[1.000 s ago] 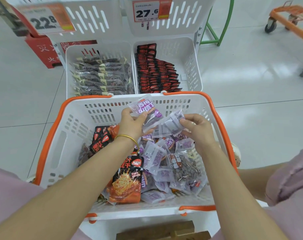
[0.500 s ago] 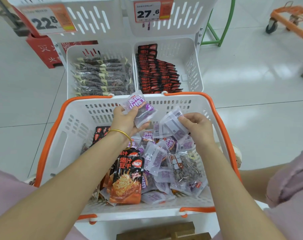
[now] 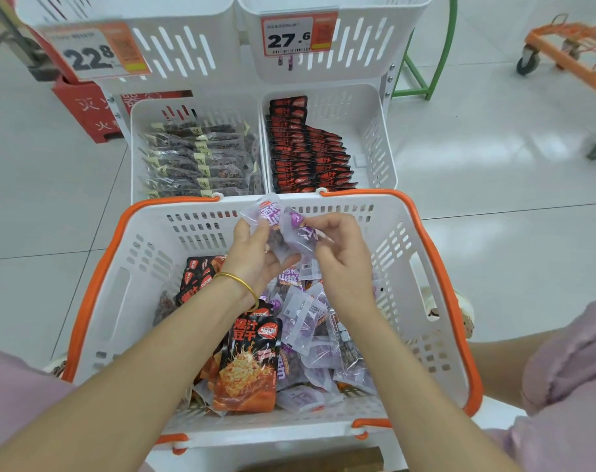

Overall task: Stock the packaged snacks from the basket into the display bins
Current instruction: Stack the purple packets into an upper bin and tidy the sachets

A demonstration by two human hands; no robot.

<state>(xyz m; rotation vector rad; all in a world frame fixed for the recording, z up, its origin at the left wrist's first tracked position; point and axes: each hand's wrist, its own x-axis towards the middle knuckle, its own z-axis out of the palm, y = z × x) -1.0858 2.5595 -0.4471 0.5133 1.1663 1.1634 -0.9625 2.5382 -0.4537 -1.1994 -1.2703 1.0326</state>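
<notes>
Stocking under way: a person's left hand (image 3: 255, 257) and right hand (image 3: 344, 267) meet above the far edge of a white, orange-handled basket (image 3: 409, 240), holding between them what look like two purple snack packets (image 3: 283, 226). The left hand's fingers curl round one, its long axis pointing up and away toward the bins. The right hand pinches the other between thumb and fingertips.

Below, a heap of loose purple packets (image 3: 307, 321) fills the basket's right half. One orange-and-black packet (image 3: 252, 362) lies face up by the near edge, and more black packets (image 3: 198, 277) lie toward the left wall.

Just beyond the far rim stand two lower bins. The left bin (image 3: 137, 137) is packed across with dark packets. The right bin (image 3: 378, 148) holds a single row of red-and-black packets (image 3: 307, 155) along its left wall, with its right half open. Two upper bins (image 3: 194, 39) carry price tags.
</notes>
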